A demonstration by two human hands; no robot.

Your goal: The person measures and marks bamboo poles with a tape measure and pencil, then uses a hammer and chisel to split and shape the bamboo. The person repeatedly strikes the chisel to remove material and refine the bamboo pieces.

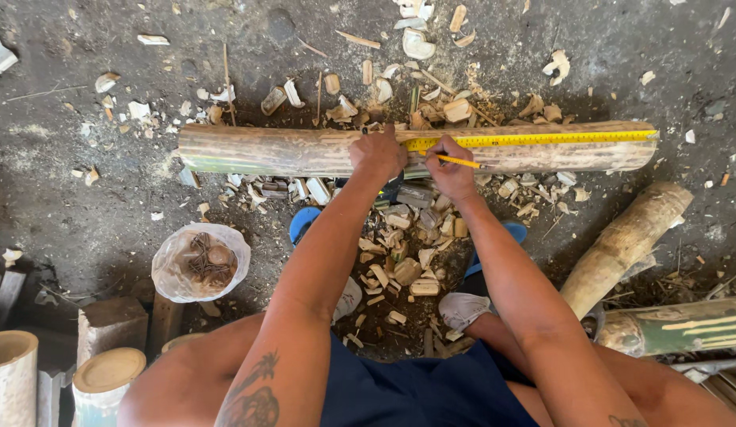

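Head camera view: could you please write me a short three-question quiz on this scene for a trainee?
1. True or false: the yellow tape measure lies along the bamboo pole.
2. Which hand holds the yellow pencil?
A. left hand
B. right hand
C. neither
3. What does the clear plastic bag on the floor seem to hold?

Key
1. True; it runs from the hands to the pole's right end.
2. B; the right hand grips it, while the left hand presses on the pole at the tape's near end.
3. What look like nails.
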